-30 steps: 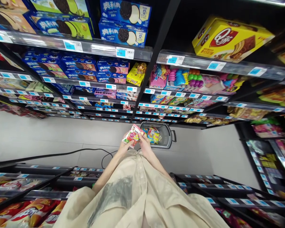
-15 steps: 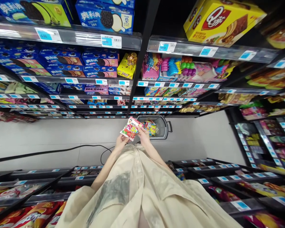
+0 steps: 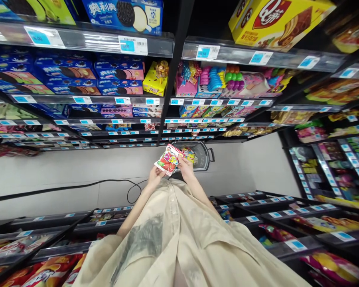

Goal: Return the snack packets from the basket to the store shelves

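Observation:
A small red and white candy bag (image 3: 168, 160) with colourful lettering is held up in front of my body, its printed face towards the camera. My left hand (image 3: 156, 175) pinches its lower left corner. On its right edge, my right hand (image 3: 185, 166) has the fingers closed. Just behind the bag and my right hand, a grey shopping basket (image 3: 210, 158) stands on the floor with several colourful packets (image 3: 189, 154) inside; the bag and hand hide part of it.
Shelves (image 3: 86, 42) of blue biscuit boxes, a yellow box (image 3: 281, 22) and toys rise ahead. More shelves with snack bags (image 3: 52, 271) stand close on the near side. A black cable (image 3: 86, 185) runs over the floor (image 3: 77, 163) at left.
The bag and both hands have shifted slightly right, and the bag now covers more of the basket. The shelves and basket sit slightly higher and further left in view. Both hands keep hold.

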A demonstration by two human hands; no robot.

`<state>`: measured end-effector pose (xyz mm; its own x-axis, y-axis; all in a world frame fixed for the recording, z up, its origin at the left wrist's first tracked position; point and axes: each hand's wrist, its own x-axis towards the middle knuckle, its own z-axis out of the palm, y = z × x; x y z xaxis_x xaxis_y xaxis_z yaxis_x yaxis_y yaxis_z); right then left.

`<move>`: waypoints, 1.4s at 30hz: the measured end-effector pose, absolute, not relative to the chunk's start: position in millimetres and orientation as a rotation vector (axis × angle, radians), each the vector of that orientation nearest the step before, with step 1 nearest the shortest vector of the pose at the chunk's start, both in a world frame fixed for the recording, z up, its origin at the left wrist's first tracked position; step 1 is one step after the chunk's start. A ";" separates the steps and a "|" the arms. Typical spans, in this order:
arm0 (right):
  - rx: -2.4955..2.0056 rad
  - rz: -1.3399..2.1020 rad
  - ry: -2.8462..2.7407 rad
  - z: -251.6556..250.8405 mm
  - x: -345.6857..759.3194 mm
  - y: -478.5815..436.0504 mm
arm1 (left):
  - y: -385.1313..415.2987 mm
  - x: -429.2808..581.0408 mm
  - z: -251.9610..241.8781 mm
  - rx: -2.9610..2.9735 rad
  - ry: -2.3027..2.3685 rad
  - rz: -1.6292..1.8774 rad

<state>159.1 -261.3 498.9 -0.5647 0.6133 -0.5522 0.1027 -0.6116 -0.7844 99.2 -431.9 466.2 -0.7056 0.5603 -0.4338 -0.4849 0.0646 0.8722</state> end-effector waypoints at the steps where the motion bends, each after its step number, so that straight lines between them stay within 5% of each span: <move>1: -1.242 2.257 -1.212 500.7 161.1 -256.1 | -432.7 99.5 465.2 0.087 1.603 1.740; 12: -1.056 2.506 -2.091 535.0 166.6 -202.2 | -436.5 110.8 457.1 0.169 1.933 1.739; 29: -0.371 2.234 -3.224 482.9 72.1 -92.8 | -320.6 116.6 419.0 0.018 2.103 1.686; 42: 0.020 0.664 -3.525 362.5 -34.9 25.8 | -274.7 243.8 380.9 -0.422 1.934 1.581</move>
<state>-34.9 25.8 362.5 -0.9022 -0.0902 -0.4218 0.0693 0.9349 -0.3482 243.8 -274.7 380.9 -0.7700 0.1247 -0.6257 -0.5883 0.2405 0.7720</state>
